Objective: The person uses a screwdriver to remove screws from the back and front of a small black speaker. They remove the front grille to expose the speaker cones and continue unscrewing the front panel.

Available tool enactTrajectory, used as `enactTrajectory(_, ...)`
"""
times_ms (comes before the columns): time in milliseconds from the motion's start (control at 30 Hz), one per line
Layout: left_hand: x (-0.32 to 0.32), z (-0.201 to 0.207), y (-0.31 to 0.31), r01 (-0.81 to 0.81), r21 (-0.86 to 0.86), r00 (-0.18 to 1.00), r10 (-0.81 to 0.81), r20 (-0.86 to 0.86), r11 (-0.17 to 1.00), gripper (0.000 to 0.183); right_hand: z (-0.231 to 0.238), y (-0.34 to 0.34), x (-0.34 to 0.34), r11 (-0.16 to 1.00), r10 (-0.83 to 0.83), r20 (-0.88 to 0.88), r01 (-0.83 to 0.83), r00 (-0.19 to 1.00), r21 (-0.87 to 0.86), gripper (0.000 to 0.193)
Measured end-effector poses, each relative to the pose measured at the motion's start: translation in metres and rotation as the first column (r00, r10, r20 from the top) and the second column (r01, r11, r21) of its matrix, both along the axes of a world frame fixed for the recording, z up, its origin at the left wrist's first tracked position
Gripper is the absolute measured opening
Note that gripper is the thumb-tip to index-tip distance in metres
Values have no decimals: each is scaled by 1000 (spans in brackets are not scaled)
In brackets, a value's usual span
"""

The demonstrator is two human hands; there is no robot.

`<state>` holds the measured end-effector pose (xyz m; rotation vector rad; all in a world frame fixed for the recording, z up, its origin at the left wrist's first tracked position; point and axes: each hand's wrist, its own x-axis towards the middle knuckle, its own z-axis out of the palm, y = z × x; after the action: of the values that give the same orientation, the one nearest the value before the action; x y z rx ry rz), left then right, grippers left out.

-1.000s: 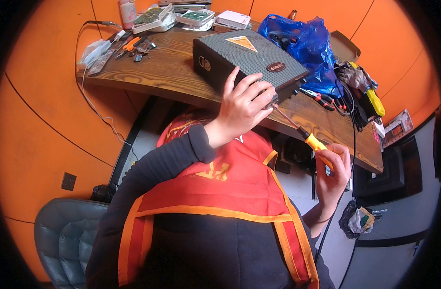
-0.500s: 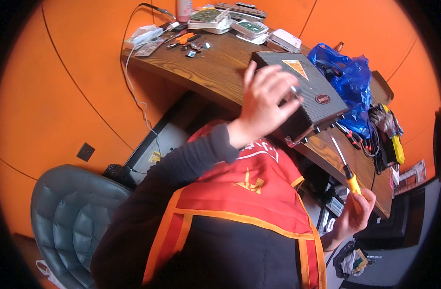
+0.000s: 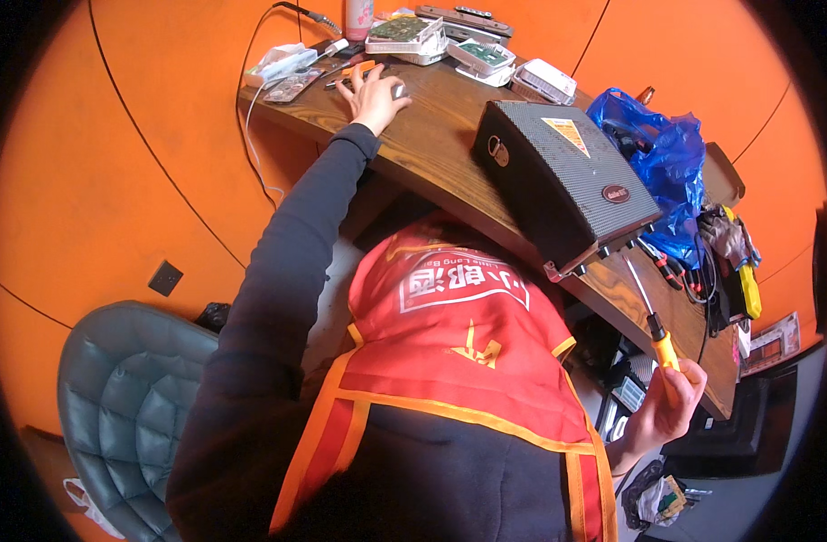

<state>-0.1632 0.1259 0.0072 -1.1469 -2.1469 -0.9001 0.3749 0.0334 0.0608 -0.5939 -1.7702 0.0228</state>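
Observation:
My left hand [image 3: 375,101] reaches over the far left of the wooden desk, its fingers spread above a pile of small parts. Most of that pile is hidden under the hand; one small pale piece [image 3: 398,91] shows beside it. Just beyond the fingers is an orange-handled tool [image 3: 359,69]. At the lower right, my right hand [image 3: 666,406] grips a screwdriver [image 3: 664,350] by its yellow handle, the metal shaft pointing up toward the desk. Between the hands, a black box-shaped speaker or amplifier [image 3: 567,181] with knobs along one edge lies at the desk's front edge.
Opened white cases with green circuit boards [image 3: 404,34] stand along the back of the desk [image 3: 432,113]. Blue plastic bag [image 3: 657,163], red-handled pliers [image 3: 664,268] and gloves [image 3: 729,239] lie right of the box. A cable [image 3: 239,135] hangs off the left end. A padded chair [image 3: 129,397] stands at left.
My left hand has moved from above the black box to the parts at the far left, and its fingers are spread. My right hand keeps the screwdriver in nearly the same place.

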Motion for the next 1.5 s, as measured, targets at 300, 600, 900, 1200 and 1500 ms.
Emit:
enactTrajectory(300, -12, -6, 5, -59, -168, 990, 80, 119, 984, 35, 0, -1, -3, 999, 25, -22, -26, 999, -30, 26)
enactTrajectory(600, -11, 3, -9, -81, -325, 997, 72, -41, 942, 73, 3, 2, 3, 1000, -8, 7, 8, 1000, -21, 26)
enactTrajectory(900, 134, 44, -26, 745, -160, 490, -695, -527, 647, 95, -46, 25, 20, 740, 261, -650, -580, 714, -340, 22)
enactTrajectory(1200, 227, 32, -37, 846, -318, 293, -871, -394, 428, 91, -93, 3, -1, 46, 160, -879, -892, 450, -449, 28)
enactTrajectory(1500, 250, 23, -29, 830, -230, 377, -816, -439, 508, 85, -100, 13, 0, 382, 148, -586, -592, 797, -710, 29)
